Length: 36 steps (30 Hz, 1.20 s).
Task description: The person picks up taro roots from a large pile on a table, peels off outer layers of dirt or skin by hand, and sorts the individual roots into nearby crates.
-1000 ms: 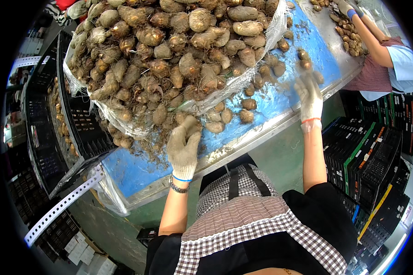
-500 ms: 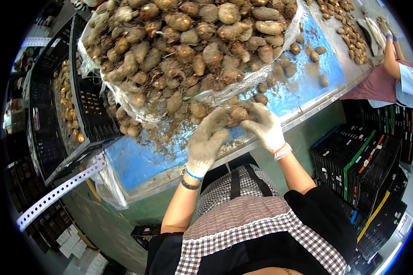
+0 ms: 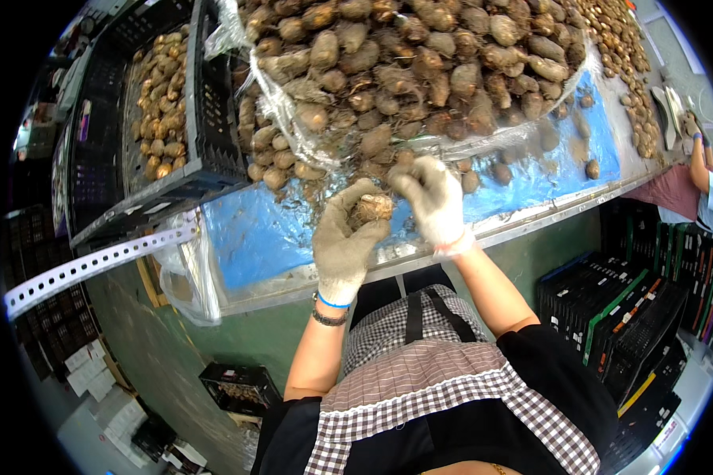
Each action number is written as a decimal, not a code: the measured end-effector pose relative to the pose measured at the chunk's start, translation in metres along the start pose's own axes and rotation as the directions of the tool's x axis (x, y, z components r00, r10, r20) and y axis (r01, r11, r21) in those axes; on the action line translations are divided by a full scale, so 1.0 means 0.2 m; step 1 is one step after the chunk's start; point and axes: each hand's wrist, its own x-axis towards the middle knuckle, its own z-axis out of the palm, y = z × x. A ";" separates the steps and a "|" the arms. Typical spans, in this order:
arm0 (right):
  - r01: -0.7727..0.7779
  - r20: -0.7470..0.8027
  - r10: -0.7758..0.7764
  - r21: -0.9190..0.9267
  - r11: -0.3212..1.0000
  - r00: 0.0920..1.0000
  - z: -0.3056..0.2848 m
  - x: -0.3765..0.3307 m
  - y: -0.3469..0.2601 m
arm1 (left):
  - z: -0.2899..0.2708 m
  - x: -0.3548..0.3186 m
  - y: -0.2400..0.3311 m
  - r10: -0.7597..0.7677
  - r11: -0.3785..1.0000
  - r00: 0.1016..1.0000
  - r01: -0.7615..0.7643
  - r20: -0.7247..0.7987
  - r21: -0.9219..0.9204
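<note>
One taro corm (image 3: 375, 208), rooty and pale at its near end, sits in the person's left hand (image 3: 345, 237), above the front of the desk (image 3: 523, 212). I count two hands at it, both in off-white knit gloves: the left is closed around the corm, with one blue band and one dark bracelet (image 3: 329, 316) at the wrist; the right hand (image 3: 434, 198) is just beside it, fingers curled in, and from where I stand I can't tell whether they grip anything.

Beyond the hands rises one big heap of taro corms (image 3: 444, 67), far too many to count, on one white sack (image 3: 297, 146). One blue sheet (image 3: 249, 253) covers the desk below, with a single corm (image 3: 592, 169) lying apart toward the right.

To the left stands one large open black crate (image 3: 202, 170) partly filled with corms; one smaller black crate (image 3: 240, 388) is down on the floor. Over at the far right, one co-worker (image 3: 673, 190) stands at the desk near a second spread of corms (image 3: 640, 119).
</note>
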 end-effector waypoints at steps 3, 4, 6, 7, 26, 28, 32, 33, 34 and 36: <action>-0.206 0.113 0.185 0.222 0.953 0.976 0.01 0.00 0.06 | -0.08 0.00 -0.01 0.095 0.995 0.994 -0.094 -0.050 0.034; -0.087 0.150 0.069 0.112 0.990 0.986 0.01 -0.01 -0.01 | -0.12 0.01 -0.03 0.130 0.989 0.990 -0.125 -0.058 0.085; 0.138 0.180 -0.140 0.024 0.990 0.974 0.07 -0.03 -0.15 | -0.15 0.04 -0.04 0.263 0.923 0.961 -0.225 -0.083 0.313; 0.213 0.205 -0.214 0.027 0.977 0.955 0.09 -0.04 -0.17 | -0.16 0.03 -0.01 0.183 0.947 0.982 -0.163 -0.047 0.275; 0.247 0.164 -0.257 0.080 0.966 0.952 0.25 -0.03 -0.16 | -0.21 -0.02 0.04 0.013 0.973 0.999 -0.022 -0.040 -0.231; 0.311 0.100 -0.316 0.068 0.948 0.943 0.25 0.01 -0.15 | -0.21 -0.06 0.02 -0.034 0.969 0.999 0.023 -0.041 -0.244; 0.060 -0.018 -0.058 0.149 0.987 0.998 0.21 0.04 -0.09 | -0.30 -0.07 -0.08 0.003 0.934 0.999 0.010 0.036 -0.358; 0.035 0.109 -0.063 0.242 0.970 0.992 0.15 0.02 -0.06 | -0.31 -0.06 -0.10 0.030 0.908 0.998 -0.007 0.048 -0.419; 0.165 0.115 -0.176 0.097 0.982 0.978 0.16 0.01 -0.12 | -0.32 -0.04 -0.11 0.010 0.881 0.998 0.023 0.066 -0.472; 0.317 0.238 -0.319 0.049 0.947 0.917 0.17 -0.01 -0.22 | -0.27 -0.02 -0.05 -0.053 0.772 0.997 0.074 0.053 -0.631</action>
